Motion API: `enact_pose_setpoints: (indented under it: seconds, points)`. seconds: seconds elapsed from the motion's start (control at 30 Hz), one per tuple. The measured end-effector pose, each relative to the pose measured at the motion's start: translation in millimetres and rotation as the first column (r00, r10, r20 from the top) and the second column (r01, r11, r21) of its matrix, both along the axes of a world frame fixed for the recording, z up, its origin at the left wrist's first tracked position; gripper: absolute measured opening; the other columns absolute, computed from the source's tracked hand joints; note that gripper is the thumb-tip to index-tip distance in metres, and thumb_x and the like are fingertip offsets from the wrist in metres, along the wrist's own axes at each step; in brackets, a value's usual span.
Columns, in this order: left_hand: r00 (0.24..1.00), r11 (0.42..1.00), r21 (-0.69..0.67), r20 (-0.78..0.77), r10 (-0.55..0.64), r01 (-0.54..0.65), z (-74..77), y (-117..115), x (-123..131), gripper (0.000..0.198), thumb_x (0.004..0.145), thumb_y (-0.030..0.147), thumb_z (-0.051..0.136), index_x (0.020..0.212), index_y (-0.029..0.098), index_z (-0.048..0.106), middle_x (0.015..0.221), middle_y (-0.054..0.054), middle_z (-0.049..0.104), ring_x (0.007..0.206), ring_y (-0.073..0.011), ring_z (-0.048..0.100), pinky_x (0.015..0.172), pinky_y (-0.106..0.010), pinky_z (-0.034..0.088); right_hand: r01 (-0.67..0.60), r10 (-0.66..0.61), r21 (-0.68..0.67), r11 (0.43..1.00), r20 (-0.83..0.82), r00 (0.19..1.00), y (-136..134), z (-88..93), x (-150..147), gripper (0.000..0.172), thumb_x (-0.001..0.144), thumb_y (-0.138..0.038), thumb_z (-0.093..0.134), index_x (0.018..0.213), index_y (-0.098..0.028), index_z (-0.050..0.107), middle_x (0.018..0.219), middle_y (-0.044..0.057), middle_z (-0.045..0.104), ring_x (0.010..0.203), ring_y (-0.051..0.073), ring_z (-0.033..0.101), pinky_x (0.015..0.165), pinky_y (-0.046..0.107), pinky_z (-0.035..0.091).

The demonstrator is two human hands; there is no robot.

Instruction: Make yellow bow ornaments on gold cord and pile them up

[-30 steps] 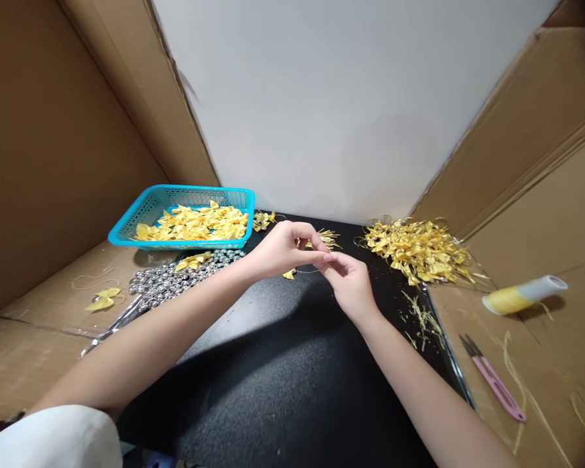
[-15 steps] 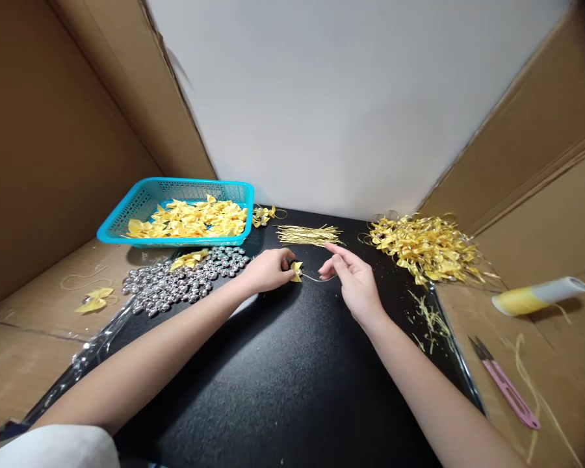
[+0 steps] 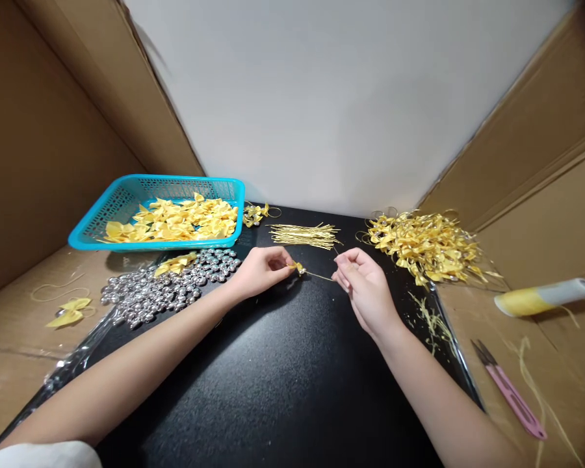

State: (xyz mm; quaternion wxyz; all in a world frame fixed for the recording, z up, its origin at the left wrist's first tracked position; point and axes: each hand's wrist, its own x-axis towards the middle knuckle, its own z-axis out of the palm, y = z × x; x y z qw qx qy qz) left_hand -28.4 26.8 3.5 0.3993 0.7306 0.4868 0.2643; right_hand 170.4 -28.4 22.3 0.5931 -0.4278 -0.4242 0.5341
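With the left hand (image 3: 267, 273), pinches a small yellow bow (image 3: 298, 266) between thumb and fingertips, near the middle of a black work surface (image 3: 273, 370). Shows a glint of silver at the bow's right side, too small to make out. With the right hand (image 3: 368, 289), grips a thin gold cord (image 3: 319, 277) in bent fingers, and holds it nearly straight from the bow across the gap between the two hands. Also shows a fine dark tip (image 3: 337, 251) above the right thumb and forefinger, too small to name for certain. Reaches both bare forearms forward over the black surface, with a white sleeve (image 3: 43, 457) at the left elbow.

Just beyond the hands, has a bundle of gold cords (image 3: 305, 234) laid crosswise. Beside the left forearm, has a spread of silver beads (image 3: 151, 296), with a few yellow bows (image 3: 175, 264) on top. Beyond the beads, has a turquoise basket (image 3: 156, 246) of loose yellow bows, and just past its right end a little cluster of looped bows (image 3: 254, 214).

At the far right, has a big heap of bows on cord loops (image 3: 422, 246); nearer, thread scraps (image 3: 431, 318) along the edge. On the cardboard there, has a white-and-yellow tube (image 3: 541, 298) on its side, pink-handled snips (image 3: 515, 398) and loose yellow strands. On the left cardboard, has a lone yellow bow (image 3: 71, 313). Faces a white wall (image 3: 322, 97).
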Motion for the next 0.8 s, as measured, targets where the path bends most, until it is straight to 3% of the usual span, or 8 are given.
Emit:
enact_pose_setpoints:
  seconds: [0.13, 0.23, 0.37, 0.53, 0.7, 0.8]
  points:
    - [0.962, 0.979, -0.201, 0.255, 0.095, -0.044, -8.9, -8, 3, 0.022, 0.073, 0.033, 0.070, 0.084, 0.013, 0.071, 0.076, -0.007, 0.075, 0.064, -0.0148, 0.068, 0.067, -0.027, 0.055, -0.023, 0.023, -0.007, 1.000, -0.008, 1.000, -8, 7.1, -5, 0.027, 0.076, -0.045, 0.070, 0.074, -0.022, 0.056, 0.053, -0.010, 0.034, 0.050, 0.008, 0.034, 0.059, 0.024, 0.041]
    - [0.934, 0.971, -0.225, 0.326, 0.150, -0.077, -13.9, -12, 4, 0.023, 0.075, 0.036, 0.071, 0.080, 0.013, 0.072, 0.071, -0.006, 0.074, 0.063, -0.0142, 0.067, 0.067, -0.027, 0.055, -0.046, 0.046, -0.033, 0.998, -0.018, 0.999, -16, 14.1, -9, 0.021, 0.079, -0.041, 0.066, 0.076, -0.022, 0.058, 0.055, -0.008, 0.037, 0.052, 0.009, 0.037, 0.059, 0.026, 0.042]
    - [0.879, 0.958, -0.243, 0.410, 0.243, -0.151, -18.8, -15, 7, 0.024, 0.066, 0.033, 0.080, 0.075, 0.014, 0.069, 0.073, -0.004, 0.074, 0.064, -0.0140, 0.067, 0.067, -0.027, 0.054, -0.101, 0.100, -0.034, 0.994, -0.034, 0.994, -30, 26.9, -13, 0.011, 0.082, -0.033, 0.063, 0.080, -0.023, 0.061, 0.057, -0.006, 0.046, 0.056, 0.010, 0.044, 0.061, 0.026, 0.045]
    - [0.799, 0.953, -0.261, 0.536, 0.273, -0.151, -21.3, -18, 9, 0.045, 0.064, 0.030, 0.082, 0.105, 0.018, 0.067, 0.076, 0.001, 0.072, 0.069, -0.0131, 0.067, 0.073, -0.028, 0.055, -0.152, 0.151, -0.033, 0.988, -0.030, 0.988, -41, 32.8, -17, 0.008, 0.086, -0.032, 0.061, 0.086, -0.024, 0.062, 0.062, -0.003, 0.059, 0.060, 0.013, 0.057, 0.065, 0.030, 0.052]
    - [0.834, 0.952, -0.285, 0.493, 0.249, -0.115, -20.1, -18, 7, 0.024, 0.066, 0.034, 0.080, 0.076, 0.015, 0.069, 0.075, -0.002, 0.073, 0.067, -0.0135, 0.066, 0.070, -0.027, 0.054, -0.089, 0.092, -0.077, 0.993, 0.047, 0.995, -35, 25.4, -16, 0.014, 0.084, -0.034, 0.066, 0.090, -0.022, 0.061, 0.073, 0.000, 0.072, 0.063, 0.014, 0.066, 0.067, 0.030, 0.057]
    - [0.831, 0.953, -0.289, 0.508, 0.229, -0.086, -18.2, -21, 8, 0.022, 0.067, 0.034, 0.079, 0.073, 0.016, 0.068, 0.069, -0.001, 0.071, 0.062, -0.0118, 0.063, 0.066, -0.025, 0.053, -0.068, 0.083, -0.094, 0.993, 0.169, 0.982, -32, 22.0, -15, 0.016, 0.084, -0.036, 0.066, 0.084, -0.020, 0.062, 0.074, 0.002, 0.074, 0.059, 0.013, 0.066, 0.063, 0.028, 0.056]
